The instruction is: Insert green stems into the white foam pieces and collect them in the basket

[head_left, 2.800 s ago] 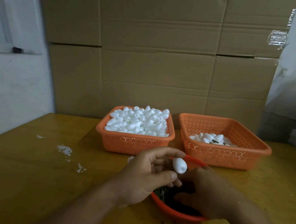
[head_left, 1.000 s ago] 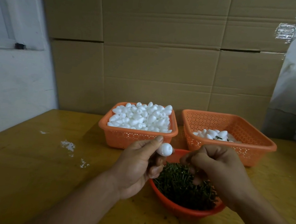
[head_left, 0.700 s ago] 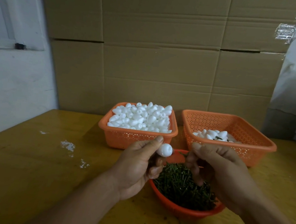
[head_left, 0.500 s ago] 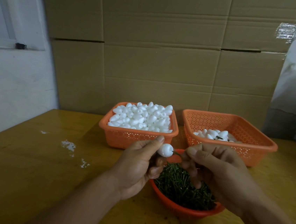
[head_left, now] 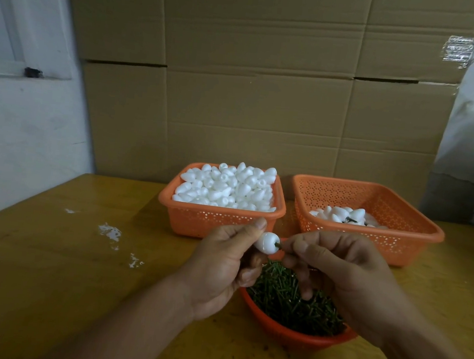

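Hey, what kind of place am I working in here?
Probably a small workshop or packing room for hand assembly. Flattened cardboard boxes line the wall, and orange baskets hold bulk white foam pieces and green stems on a worn wooden table.

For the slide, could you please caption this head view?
Left hand holds a white foam piece while the right hand pushes in a green stem.

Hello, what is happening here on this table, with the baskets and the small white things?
A person is assembling pieces. The left hand holds a white foam piece, and the right hand pushes a green stem into it, above a round bowl of stems. Behind, the left basket is full of foam pieces; the right basket holds a few finished ones.
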### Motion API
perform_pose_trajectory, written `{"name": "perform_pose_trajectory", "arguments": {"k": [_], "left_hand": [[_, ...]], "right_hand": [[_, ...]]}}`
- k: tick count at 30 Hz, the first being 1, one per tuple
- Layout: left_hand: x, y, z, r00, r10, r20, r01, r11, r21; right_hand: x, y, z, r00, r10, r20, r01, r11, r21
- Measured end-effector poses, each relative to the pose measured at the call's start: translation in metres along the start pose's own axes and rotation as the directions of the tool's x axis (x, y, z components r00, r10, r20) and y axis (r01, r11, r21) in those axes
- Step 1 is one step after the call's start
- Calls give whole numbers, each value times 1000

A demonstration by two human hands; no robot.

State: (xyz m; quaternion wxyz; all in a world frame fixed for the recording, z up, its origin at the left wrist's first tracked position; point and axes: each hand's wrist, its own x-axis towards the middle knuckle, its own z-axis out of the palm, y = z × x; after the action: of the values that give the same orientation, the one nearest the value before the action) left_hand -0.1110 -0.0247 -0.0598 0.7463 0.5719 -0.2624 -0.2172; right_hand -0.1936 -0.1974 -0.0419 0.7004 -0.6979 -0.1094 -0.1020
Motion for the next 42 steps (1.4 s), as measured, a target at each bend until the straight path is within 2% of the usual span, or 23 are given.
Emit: {"name": "perform_pose_trajectory", "arguments": {"k": [7, 11, 16, 22, 25, 29, 34, 42], "left_hand": [[-1, -1, 1, 1000, 18, -8, -18, 1000, 2], [0, -2, 0, 999, 17, -30, -17, 1000, -7], [3, -1, -2, 998, 31, -59, -31, 999, -8], [2, 0, -2, 996, 76, 46, -73, 995, -66], [1, 1, -2, 992, 113, 51, -110, 992, -67], [0, 1, 0, 978, 209, 7, -209, 975, 79], [-2, -2, 2, 912, 408, 46, -403, 866, 296], [-5, -1, 6, 881, 461, 111, -462, 784, 414]], "right_hand": [[-1, -1, 4, 1000, -13, -13, 12, 998, -56], [-1, 0, 8, 996, -33, -85, 19, 986, -164], [-1, 1, 15, 980, -18, -198, -24, 978, -209], [-1, 0, 20, 963, -16, -271, -51, 970, -238], [-2, 1, 22, 962, -28, -271, -39, 971, -236], [-3, 5, 25, 962, -68, -264, -12, 957, -291], [-3, 9, 27, 957, -118, -264, 29, 948, -318], [-4, 10, 29, 952, -166, -259, 67, 934, -352]]}}
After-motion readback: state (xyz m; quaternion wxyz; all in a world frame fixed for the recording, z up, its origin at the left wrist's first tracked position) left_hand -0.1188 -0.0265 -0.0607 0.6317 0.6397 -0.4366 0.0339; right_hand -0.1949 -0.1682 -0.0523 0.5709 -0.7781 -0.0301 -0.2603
